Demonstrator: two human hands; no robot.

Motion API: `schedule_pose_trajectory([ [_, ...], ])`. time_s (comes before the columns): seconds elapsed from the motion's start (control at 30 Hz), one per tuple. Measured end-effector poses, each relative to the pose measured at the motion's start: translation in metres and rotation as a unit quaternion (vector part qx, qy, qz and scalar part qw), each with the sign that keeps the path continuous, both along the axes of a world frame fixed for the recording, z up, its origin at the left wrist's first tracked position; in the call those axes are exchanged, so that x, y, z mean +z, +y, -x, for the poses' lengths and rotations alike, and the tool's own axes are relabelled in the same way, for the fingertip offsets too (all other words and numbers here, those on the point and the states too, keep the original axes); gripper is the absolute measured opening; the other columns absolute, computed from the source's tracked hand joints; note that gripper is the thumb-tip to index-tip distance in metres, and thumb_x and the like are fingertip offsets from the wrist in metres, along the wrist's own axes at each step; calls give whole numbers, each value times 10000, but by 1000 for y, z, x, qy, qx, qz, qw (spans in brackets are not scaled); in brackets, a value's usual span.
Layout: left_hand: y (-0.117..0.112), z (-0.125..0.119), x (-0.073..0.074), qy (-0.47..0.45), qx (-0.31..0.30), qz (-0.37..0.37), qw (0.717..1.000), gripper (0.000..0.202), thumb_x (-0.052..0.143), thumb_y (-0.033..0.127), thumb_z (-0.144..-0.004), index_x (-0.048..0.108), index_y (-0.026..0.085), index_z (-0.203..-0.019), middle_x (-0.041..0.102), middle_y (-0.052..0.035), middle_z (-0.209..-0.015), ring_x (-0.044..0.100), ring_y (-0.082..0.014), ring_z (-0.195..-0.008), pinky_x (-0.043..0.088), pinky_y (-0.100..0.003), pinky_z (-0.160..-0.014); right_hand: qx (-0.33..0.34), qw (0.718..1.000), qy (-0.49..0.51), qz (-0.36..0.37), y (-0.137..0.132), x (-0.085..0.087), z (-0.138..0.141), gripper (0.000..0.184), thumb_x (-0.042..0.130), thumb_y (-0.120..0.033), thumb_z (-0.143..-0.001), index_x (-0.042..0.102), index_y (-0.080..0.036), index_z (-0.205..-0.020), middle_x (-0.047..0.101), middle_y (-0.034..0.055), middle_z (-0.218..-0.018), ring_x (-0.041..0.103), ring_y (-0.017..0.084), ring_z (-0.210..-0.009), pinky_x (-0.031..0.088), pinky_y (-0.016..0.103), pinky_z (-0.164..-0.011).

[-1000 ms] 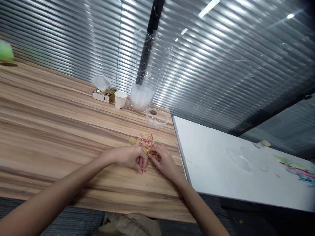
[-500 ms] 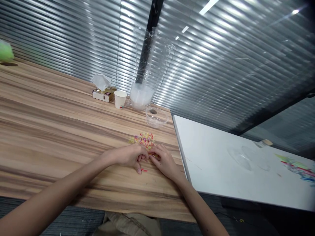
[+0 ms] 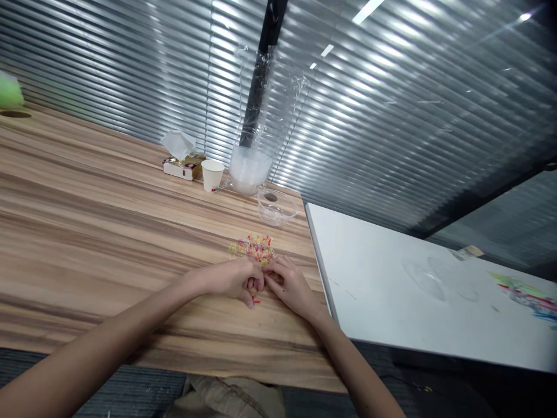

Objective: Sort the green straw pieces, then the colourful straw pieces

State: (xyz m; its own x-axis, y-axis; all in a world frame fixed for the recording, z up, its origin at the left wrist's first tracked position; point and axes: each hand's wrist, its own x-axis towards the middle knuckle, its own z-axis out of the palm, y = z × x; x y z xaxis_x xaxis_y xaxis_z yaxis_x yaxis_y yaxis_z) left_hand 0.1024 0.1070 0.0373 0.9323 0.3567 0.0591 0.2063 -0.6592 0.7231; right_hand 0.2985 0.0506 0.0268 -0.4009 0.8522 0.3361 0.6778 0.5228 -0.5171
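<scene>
A small heap of tiny coloured pieces [image 3: 253,247], red, yellow and green, lies on the wooden table [image 3: 108,232]. My left hand [image 3: 232,280] and my right hand [image 3: 290,284] rest on the table just in front of the heap, fingertips meeting in a pinch. A few red pieces [image 3: 256,300] lie under the fingers of my left hand. What the fingertips pinch is too small to make out.
Behind the heap stand a clear plastic bowl [image 3: 277,207], a stack of clear bowls in a plastic sleeve [image 3: 252,165], a paper cup [image 3: 213,175] and a tissue box [image 3: 183,165]. A white table [image 3: 418,302] adjoins on the right, bearing more coloured pieces [image 3: 526,290]. Blinds cover the wall.
My left fingers have curled in closer to my right fingertips. Both hands stay in the same place by the heap.
</scene>
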Motion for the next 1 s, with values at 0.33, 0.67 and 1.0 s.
schedule_pose_trajectory([
  [0.33,-2,-2,3,9,13,7,1000,248,796,3,-647,670,131,-818,600,27,-689,555,-103,-609,411,-175,-554,7,1000,-7,13,-2,4,2,132,594,-73,-859,627,-198,-831,612,32,-854,535,200,-852,425,304,-730],
  [0.67,-4,-1,6,24,16,13,999,226,792,14,-671,659,122,-817,594,22,-696,552,-108,-612,399,-180,-553,19,1000,-6,20,-1,5,1,149,588,-50,-848,642,-187,-838,630,35,-858,543,197,-857,423,297,-737],
  [1.0,-6,-2,9,46,16,13,999,210,771,18,-690,634,138,-794,563,40,-675,513,-104,-599,358,-187,-534,41,999,4,34,-2,6,1,183,552,-38,-848,643,-196,-861,645,32,-882,560,182,-862,432,292,-769],
])
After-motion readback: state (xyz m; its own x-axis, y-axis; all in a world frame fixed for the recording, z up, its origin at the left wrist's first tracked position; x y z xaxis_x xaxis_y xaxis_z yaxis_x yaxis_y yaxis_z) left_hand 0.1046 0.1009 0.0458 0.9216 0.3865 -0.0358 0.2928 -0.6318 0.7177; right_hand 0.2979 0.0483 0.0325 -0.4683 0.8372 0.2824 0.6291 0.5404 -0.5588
